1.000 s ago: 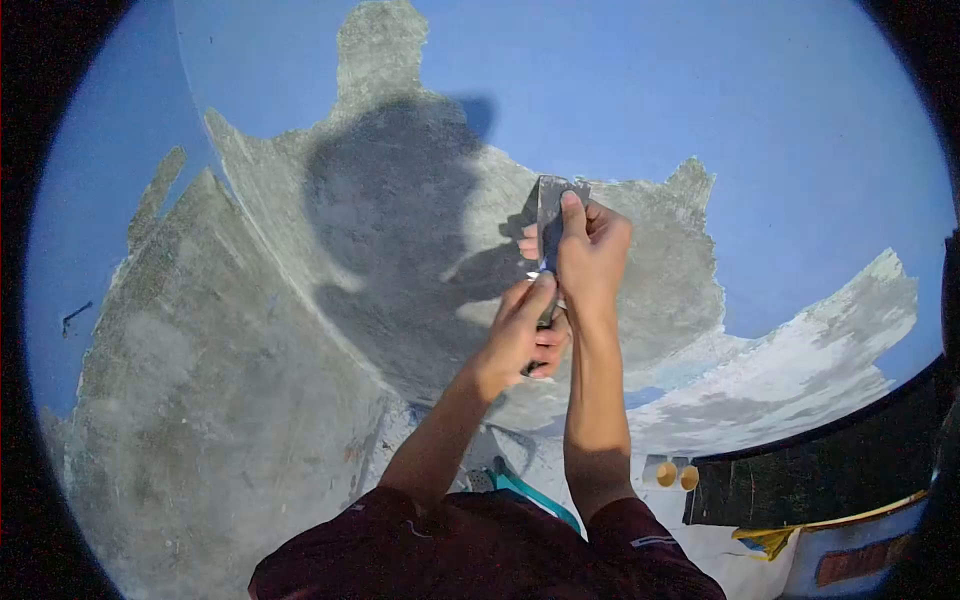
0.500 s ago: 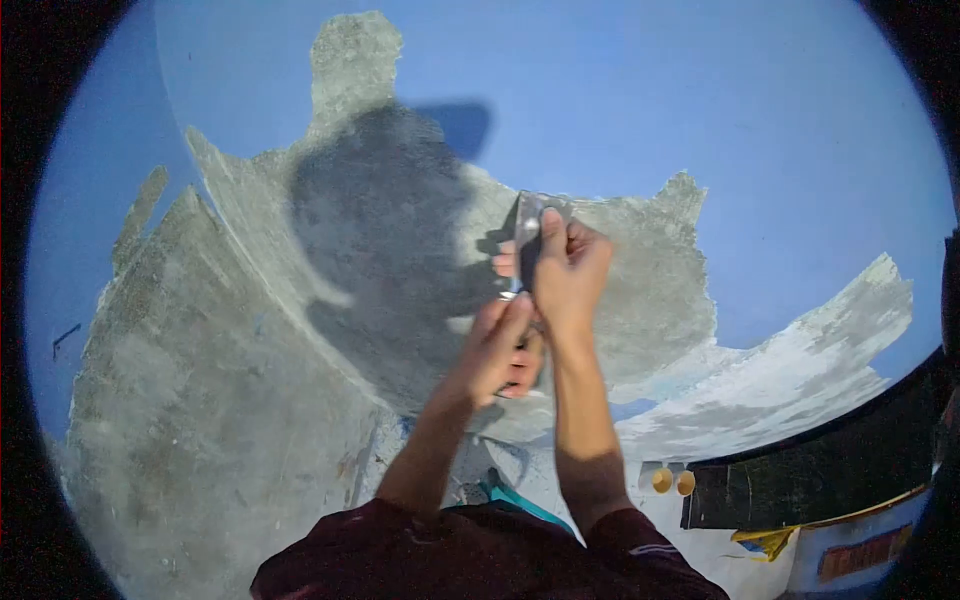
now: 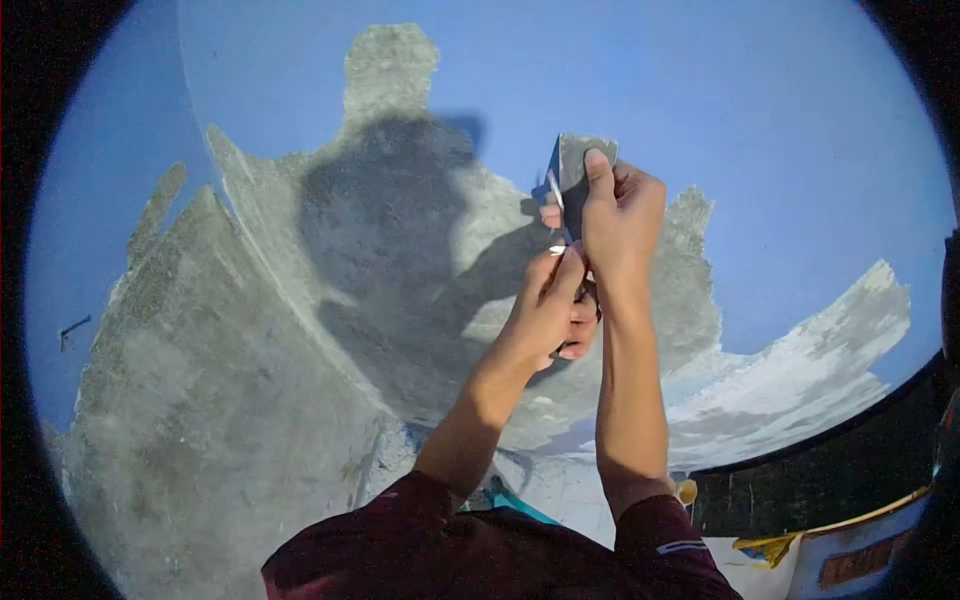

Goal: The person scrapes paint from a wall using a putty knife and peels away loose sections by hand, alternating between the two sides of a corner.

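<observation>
Both hands are closed on one tool, a flat grey metal scraper (image 3: 574,190) with a broad, flaring blade (image 3: 573,155). It stands right of centre, its wide edge pointing far, in front of the join between a smooth blue painted wall (image 3: 720,100) and a large, ragged-edged grey bare patch (image 3: 410,190).

The left hand (image 3: 545,312) is the nearer of the two: its fingers curl narrowly around the dark handle (image 3: 590,291), which they mostly hide, and its thumb points far along it. The right hand (image 3: 622,205) is farther and to the right, pinching the blade — thumb pressed flat on the facing side, fingers wrapped behind, with fingertips (image 3: 550,213) showing past the left edge. Whether the wide edge touches the wall, I cannot tell.

A dark shadow (image 3: 385,220) falls over the grey patch, left of the hands. On the right, a streaky white-and-grey patch (image 3: 800,350) runs along the wall's near edge; the maroon sleeve (image 3: 660,530) of the right arm shows at the near side, just beside a round tan object (image 3: 686,491) — partly hidden.
</observation>
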Action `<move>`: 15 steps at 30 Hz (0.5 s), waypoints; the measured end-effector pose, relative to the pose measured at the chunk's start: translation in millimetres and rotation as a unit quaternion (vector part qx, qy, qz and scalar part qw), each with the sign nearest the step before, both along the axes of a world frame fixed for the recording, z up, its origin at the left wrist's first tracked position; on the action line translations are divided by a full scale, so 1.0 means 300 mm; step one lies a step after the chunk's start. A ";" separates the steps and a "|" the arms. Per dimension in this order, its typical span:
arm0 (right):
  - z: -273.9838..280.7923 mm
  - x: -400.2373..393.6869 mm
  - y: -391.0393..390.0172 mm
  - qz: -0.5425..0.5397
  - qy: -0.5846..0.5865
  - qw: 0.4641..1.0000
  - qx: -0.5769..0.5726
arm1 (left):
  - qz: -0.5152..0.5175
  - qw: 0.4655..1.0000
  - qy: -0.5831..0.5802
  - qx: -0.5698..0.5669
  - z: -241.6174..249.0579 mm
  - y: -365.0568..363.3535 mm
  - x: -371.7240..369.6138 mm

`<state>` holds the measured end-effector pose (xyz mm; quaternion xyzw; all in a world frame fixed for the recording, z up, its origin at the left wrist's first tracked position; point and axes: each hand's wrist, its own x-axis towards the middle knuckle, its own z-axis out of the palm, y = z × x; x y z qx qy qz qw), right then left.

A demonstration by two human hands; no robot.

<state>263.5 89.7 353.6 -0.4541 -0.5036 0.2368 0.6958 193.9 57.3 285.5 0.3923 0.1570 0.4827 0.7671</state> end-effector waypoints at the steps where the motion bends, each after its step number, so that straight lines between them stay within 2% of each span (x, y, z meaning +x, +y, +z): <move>1: -0.002 0.015 0.017 -0.045 -0.086 0.995 0.031 | 0.002 1.000 -0.007 0.008 0.006 0.011 -0.007; 2: 0.004 0.022 0.034 -0.092 -0.167 0.980 0.064 | 0.006 1.000 0.012 0.015 0.009 0.021 -0.026; 3: 0.015 0.010 0.031 -0.094 -0.165 0.979 0.068 | 0.006 0.999 0.036 0.015 0.008 0.021 -0.041; 5: 0.024 -0.019 0.011 0.019 0.015 1.000 0.020 | 0.011 0.999 0.032 0.011 0.014 0.017 -0.044; 9: 0.029 -0.035 0.001 0.007 0.026 0.999 0.017 | -0.014 0.999 0.034 0.018 0.021 0.019 -0.062; 12: 0.005 -0.023 0.021 0.002 0.018 0.999 0.033 | 0.036 0.997 0.066 -0.010 0.012 0.008 -0.059; 13: -0.007 -0.021 0.013 0.000 0.008 0.999 0.047 | 0.022 0.998 0.065 -0.003 0.008 0.007 -0.066; 15: -0.054 -0.005 -0.013 0.016 0.049 0.998 0.023 | 0.016 0.998 0.055 -0.017 -0.014 -0.038 -0.065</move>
